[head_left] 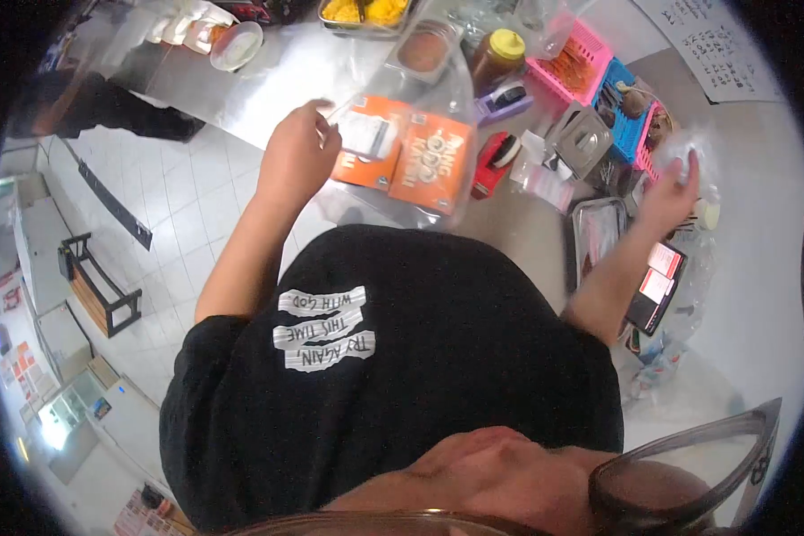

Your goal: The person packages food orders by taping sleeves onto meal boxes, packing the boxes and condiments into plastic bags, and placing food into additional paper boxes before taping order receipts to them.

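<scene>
Head view, looking down past the wearer's black T-shirt [473, 313], which carries white printed patches of text, to a worktop [241, 98] crowded with food and tools. The two bare hands are well apart. The left hand [299, 147] is at the near left side of two orange boxes, the left box [359, 171] and the right box [433, 161], which lie side by side in a clear plastic bag [355, 211]. Both boxes have pale lettering, and a white printed slip [369, 136] lies over the left one. The left fingers are bent close to the slip and the bag's edge; whether they pinch either one cannot be told. The right hand [670, 201] is stretched far to the right, its blurred fingers by a crumpled piece of clear plastic [701, 170]; whether it grips the plastic cannot be told.

Beyond the boxes are a container of reddish sauce [424, 49], a tray of yellow food [380, 11] and a bottle with a yellow cap [500, 58]. To their right are a red and black tool [494, 165], a metal lid [581, 143], a pink basket [585, 58] and a blue basket [630, 116]. Below the right forearm is a dark device with a lit screen [659, 277]. At far left, another person's dark-clothed leg [134, 107] shows above the white tiled floor [188, 196], with a bench [103, 286] farther down
</scene>
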Demonstrator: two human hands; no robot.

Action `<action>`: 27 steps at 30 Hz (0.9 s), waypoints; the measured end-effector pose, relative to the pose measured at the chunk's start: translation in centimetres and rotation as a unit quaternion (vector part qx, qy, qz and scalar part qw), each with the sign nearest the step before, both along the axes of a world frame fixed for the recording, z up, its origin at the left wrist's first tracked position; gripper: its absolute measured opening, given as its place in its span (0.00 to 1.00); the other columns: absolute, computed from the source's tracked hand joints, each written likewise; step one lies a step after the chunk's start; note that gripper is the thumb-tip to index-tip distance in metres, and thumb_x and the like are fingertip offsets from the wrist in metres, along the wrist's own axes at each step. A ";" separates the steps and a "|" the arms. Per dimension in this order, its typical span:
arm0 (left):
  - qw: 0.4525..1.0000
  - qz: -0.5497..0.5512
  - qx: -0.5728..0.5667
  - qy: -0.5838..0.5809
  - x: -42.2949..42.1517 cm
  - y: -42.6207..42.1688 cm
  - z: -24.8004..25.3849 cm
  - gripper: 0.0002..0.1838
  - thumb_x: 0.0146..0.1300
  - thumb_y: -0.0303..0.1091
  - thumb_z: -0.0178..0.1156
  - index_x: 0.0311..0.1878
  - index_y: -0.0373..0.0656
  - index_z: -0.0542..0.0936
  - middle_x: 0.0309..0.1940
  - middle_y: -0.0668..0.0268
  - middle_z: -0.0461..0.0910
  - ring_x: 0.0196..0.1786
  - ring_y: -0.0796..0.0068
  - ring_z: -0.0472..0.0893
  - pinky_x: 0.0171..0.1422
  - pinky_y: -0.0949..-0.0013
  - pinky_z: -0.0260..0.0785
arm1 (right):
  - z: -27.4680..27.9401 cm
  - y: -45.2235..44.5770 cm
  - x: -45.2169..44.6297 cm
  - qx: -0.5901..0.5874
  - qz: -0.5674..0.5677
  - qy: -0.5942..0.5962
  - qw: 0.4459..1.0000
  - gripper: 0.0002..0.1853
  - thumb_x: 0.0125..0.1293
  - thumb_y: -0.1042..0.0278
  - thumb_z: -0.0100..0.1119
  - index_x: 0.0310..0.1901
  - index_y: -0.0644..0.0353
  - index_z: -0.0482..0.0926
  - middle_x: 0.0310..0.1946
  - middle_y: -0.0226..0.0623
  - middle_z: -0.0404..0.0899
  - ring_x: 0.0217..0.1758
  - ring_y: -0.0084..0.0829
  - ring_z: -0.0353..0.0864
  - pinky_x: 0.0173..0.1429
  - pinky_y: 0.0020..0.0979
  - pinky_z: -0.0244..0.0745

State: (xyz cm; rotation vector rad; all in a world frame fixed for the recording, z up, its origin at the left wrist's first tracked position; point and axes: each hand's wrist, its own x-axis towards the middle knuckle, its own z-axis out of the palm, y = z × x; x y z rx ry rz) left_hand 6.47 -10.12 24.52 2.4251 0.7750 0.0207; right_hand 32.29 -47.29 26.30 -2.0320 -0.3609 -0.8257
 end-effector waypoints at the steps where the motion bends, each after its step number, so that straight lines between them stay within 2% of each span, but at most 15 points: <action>1: 0.995 -0.009 -0.089 -0.044 -0.5 1.0 0.5 0.23 0.60 0.34 0.65 0.58 0.37 0.73 0.42 0.60 0.79 0.45 0.68 0.78 0.55 0.65 0.69 | 0.3 4.0 -4.0 0.050 0.079 -0.011 0.996 0.16 0.70 0.66 0.53 0.55 0.64 0.77 0.42 0.47 0.82 0.46 0.35 0.82 0.49 0.35 0.75; 3: 0.954 -0.035 -0.270 -0.122 -2.0 2.2 1.6 0.12 0.66 0.31 0.60 0.50 0.35 0.77 0.36 0.66 0.81 0.40 0.76 0.79 0.52 0.69 0.71 | -0.8 11.1 -12.8 0.016 0.317 0.087 0.944 0.13 0.68 0.67 0.55 0.48 0.65 0.77 0.40 0.48 0.80 0.45 0.43 0.80 0.49 0.40 0.73; 5: 0.907 -0.089 -0.369 -0.181 -3.3 4.0 1.3 0.11 0.68 0.28 0.56 0.51 0.36 0.77 0.38 0.68 0.80 0.43 0.79 0.77 0.52 0.71 0.70 | -4.8 17.6 -17.6 -0.105 0.521 0.218 0.818 0.10 0.66 0.67 0.57 0.42 0.66 0.77 0.38 0.50 0.79 0.44 0.50 0.78 0.49 0.45 0.72; 6: 0.877 -0.116 -0.420 -0.204 -4.0 4.7 1.0 0.10 0.70 0.27 0.54 0.51 0.36 0.76 0.39 0.69 0.80 0.44 0.81 0.77 0.52 0.72 0.70 | -7.7 20.5 -18.3 -0.207 0.601 0.296 0.713 0.15 0.70 0.61 0.51 0.48 0.63 0.78 0.43 0.49 0.80 0.48 0.50 0.78 0.55 0.45 0.71; 7: 0.867 -0.115 -0.458 -0.160 -4.9 5.4 1.3 0.10 0.69 0.24 0.53 0.51 0.36 0.77 0.40 0.69 0.79 0.46 0.78 0.77 0.52 0.71 0.70 | -10.5 22.5 -18.9 -0.319 0.590 0.357 0.650 0.19 0.70 0.56 0.49 0.50 0.63 0.78 0.45 0.50 0.80 0.50 0.50 0.77 0.57 0.45 0.70; 8: 0.847 -0.194 -0.485 -0.097 -5.6 6.3 1.4 0.09 0.69 0.25 0.53 0.50 0.36 0.76 0.40 0.67 0.80 0.47 0.78 0.78 0.55 0.70 0.70 | -13.2 23.8 -19.5 -0.421 0.569 0.415 0.572 0.23 0.71 0.50 0.47 0.52 0.63 0.78 0.48 0.51 0.80 0.53 0.50 0.77 0.60 0.45 0.69; 10: 0.800 -0.373 -0.471 -0.014 -6.2 7.7 1.0 0.09 0.69 0.24 0.53 0.50 0.37 0.76 0.41 0.66 0.80 0.48 0.76 0.78 0.58 0.69 0.69 | -16.3 23.9 -21.6 -0.523 0.492 0.491 0.494 0.31 0.70 0.40 0.44 0.53 0.62 0.79 0.51 0.52 0.79 0.56 0.49 0.77 0.63 0.45 0.68; 12: 0.731 -0.563 -0.385 0.017 -6.0 7.9 0.4 0.10 0.68 0.21 0.51 0.50 0.37 0.77 0.42 0.64 0.80 0.50 0.74 0.79 0.59 0.68 0.69 | -19.1 23.2 -23.4 -0.537 0.416 0.517 0.521 0.37 0.66 0.32 0.44 0.52 0.62 0.81 0.53 0.52 0.79 0.57 0.49 0.78 0.63 0.45 0.68; 14: 0.695 -0.540 -0.474 0.018 -6.2 8.2 -0.6 0.14 0.67 0.19 0.51 0.54 0.38 0.74 0.45 0.62 0.80 0.51 0.72 0.79 0.59 0.67 0.69 | -23.0 22.5 -24.8 -0.537 0.360 0.527 0.552 0.41 0.62 0.25 0.45 0.51 0.61 0.82 0.54 0.53 0.79 0.57 0.48 0.79 0.63 0.45 0.69; 19: 0.680 -0.420 -0.600 -0.030 -6.6 9.8 -0.2 0.25 0.64 0.20 0.54 0.65 0.38 0.66 0.49 0.62 0.79 0.53 0.69 0.79 0.60 0.64 0.70 | -6.6 21.2 -25.5 -0.463 0.230 0.603 0.608 0.33 0.63 0.37 0.56 0.57 0.59 0.78 0.50 0.55 0.79 0.51 0.47 0.80 0.58 0.47 0.70; 21: 0.685 -0.402 -0.603 -0.070 -6.0 10.7 0.0 0.27 0.66 0.24 0.56 0.68 0.40 0.65 0.52 0.62 0.78 0.55 0.67 0.79 0.59 0.65 0.71 | -3.9 20.0 -27.5 -0.414 0.106 0.347 0.835 0.28 0.61 0.44 0.61 0.56 0.58 0.79 0.47 0.54 0.80 0.49 0.46 0.81 0.54 0.47 0.71; 22: 0.669 -0.382 -0.632 -0.084 -5.6 10.9 0.4 0.26 0.66 0.25 0.56 0.67 0.39 0.65 0.53 0.62 0.78 0.55 0.66 0.79 0.60 0.63 0.72 | -2.9 19.7 -28.2 -0.373 0.034 0.199 0.906 0.27 0.60 0.48 0.63 0.55 0.57 0.79 0.45 0.53 0.81 0.47 0.45 0.81 0.52 0.47 0.71; 24: 0.633 -0.337 -0.688 -0.113 -4.8 11.1 1.2 0.26 0.66 0.28 0.56 0.67 0.39 0.65 0.55 0.60 0.76 0.56 0.64 0.79 0.60 0.60 0.72 | -1.1 19.3 -27.6 -0.380 -0.063 -0.035 0.922 0.25 0.59 0.51 0.63 0.54 0.57 0.79 0.42 0.51 0.81 0.46 0.45 0.81 0.52 0.45 0.71; 25: 0.666 -0.334 -0.657 -0.117 -4.3 11.5 1.1 0.30 0.65 0.34 0.57 0.69 0.38 0.62 0.57 0.55 0.74 0.57 0.61 0.76 0.59 0.56 0.71 | -0.3 19.1 -26.9 -0.378 -0.110 -0.152 0.907 0.24 0.59 0.53 0.64 0.53 0.57 0.79 0.40 0.50 0.81 0.46 0.45 0.81 0.53 0.44 0.71; 27: 0.663 -0.344 -0.655 -0.115 -3.9 11.8 1.6 0.30 0.65 0.35 0.57 0.68 0.37 0.63 0.56 0.55 0.74 0.57 0.61 0.77 0.59 0.56 0.71 | 1.2 18.0 -25.6 -0.380 -0.261 -0.140 0.876 0.24 0.60 0.54 0.62 0.55 0.56 0.78 0.42 0.49 0.81 0.51 0.44 0.79 0.55 0.43 0.70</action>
